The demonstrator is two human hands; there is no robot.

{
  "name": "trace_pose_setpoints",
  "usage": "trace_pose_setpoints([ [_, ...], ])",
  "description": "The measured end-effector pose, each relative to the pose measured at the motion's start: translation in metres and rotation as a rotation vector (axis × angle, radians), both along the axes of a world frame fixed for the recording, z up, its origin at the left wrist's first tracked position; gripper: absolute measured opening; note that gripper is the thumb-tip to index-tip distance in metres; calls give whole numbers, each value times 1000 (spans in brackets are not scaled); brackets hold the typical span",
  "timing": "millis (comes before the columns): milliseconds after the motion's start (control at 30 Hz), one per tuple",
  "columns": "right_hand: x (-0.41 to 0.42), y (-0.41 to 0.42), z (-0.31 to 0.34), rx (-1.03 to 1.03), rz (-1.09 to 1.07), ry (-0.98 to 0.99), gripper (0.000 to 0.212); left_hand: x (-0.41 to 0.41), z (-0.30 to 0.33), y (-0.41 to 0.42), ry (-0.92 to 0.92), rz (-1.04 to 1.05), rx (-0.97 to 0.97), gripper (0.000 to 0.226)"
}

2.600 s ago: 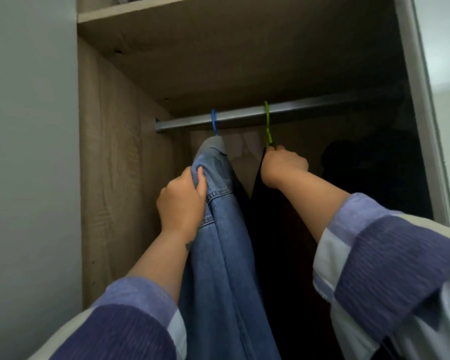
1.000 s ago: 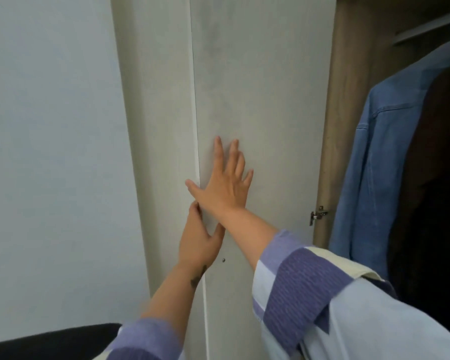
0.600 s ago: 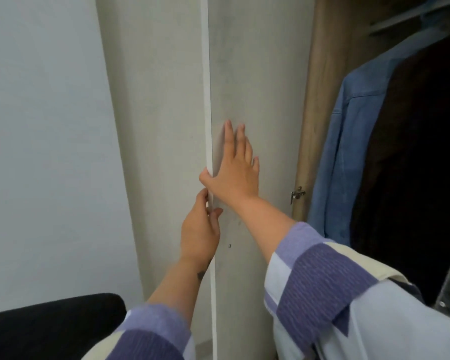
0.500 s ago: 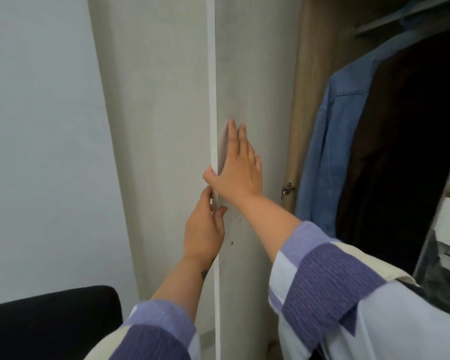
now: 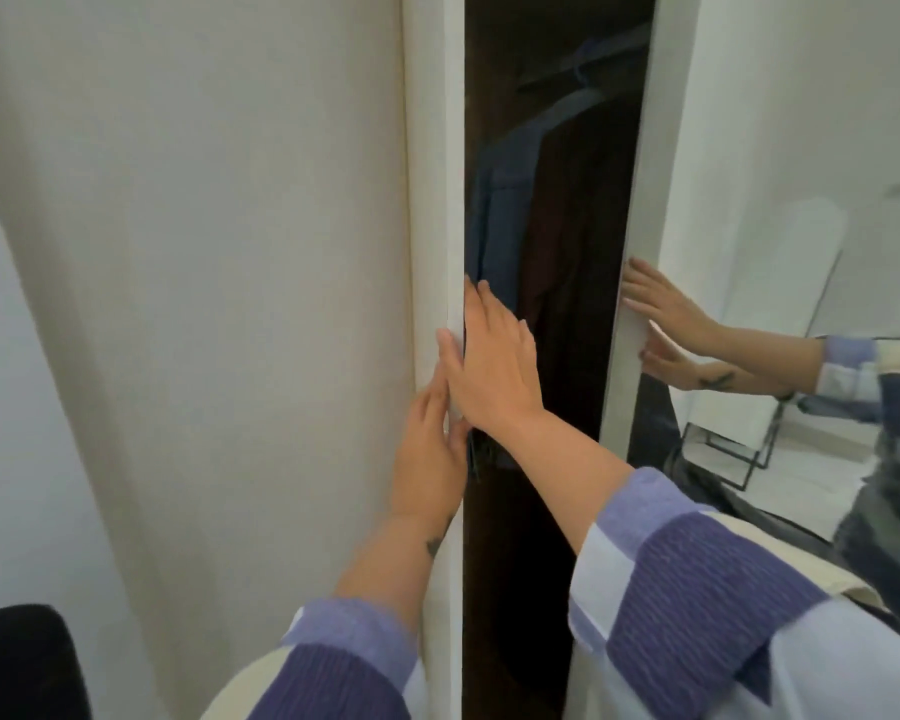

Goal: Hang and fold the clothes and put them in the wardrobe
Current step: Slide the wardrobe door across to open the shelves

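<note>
The pale wardrobe door [image 5: 281, 252] stands almost closed, leaving a narrow dark gap. Inside the gap hang a blue denim jacket [image 5: 494, 241] and a dark garment [image 5: 567, 252] on the rail [image 5: 588, 59]. My right hand [image 5: 494, 366] lies with straight fingers along the inner side of the door's edge, thumb over the edge. My left hand [image 5: 430, 459] presses flat against the door's outer face just below it. Neither hand holds any clothing.
A mirrored door [image 5: 749, 148] closes the right side of the gap and reflects both my hands, a white floor and a black wire frame. A black object [image 5: 17, 662] sits at the lower left, beside a pale wall.
Both hands left the hanging clothes and went to the left door. The door has swung round towards the mirrored door, narrowing the opening to a slim gap.
</note>
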State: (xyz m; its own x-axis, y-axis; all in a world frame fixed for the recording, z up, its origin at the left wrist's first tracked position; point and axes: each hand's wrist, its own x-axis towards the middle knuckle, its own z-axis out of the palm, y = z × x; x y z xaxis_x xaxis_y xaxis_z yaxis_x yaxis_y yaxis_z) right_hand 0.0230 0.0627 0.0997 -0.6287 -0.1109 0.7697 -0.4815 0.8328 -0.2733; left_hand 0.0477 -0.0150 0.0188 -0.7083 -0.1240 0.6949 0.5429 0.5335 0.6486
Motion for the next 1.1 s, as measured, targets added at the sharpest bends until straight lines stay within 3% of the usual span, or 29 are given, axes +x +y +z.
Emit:
trace_pose_setpoints([
  [167,-2,73,-26,179,-370,91,60,-13,2,27,-138,-128,-262,103],
  [233,-4,105,-33,305,-537,45,73,-22,1,31,-196,-197,-324,116],
  [333,-8,137,-41,476,-629,5,73,-34,2,42,-240,-185,-461,127],
  [500,-18,153,-54,586,-689,33,76,-63,-3,68,-106,140,-794,133],
  [900,-21,156,-53,605,-724,86,80,-99,-6,122,-129,176,-779,110],
  [1100,-20,159,-50,614,-748,114,81,-106,-2,127,-126,75,-699,109],
])
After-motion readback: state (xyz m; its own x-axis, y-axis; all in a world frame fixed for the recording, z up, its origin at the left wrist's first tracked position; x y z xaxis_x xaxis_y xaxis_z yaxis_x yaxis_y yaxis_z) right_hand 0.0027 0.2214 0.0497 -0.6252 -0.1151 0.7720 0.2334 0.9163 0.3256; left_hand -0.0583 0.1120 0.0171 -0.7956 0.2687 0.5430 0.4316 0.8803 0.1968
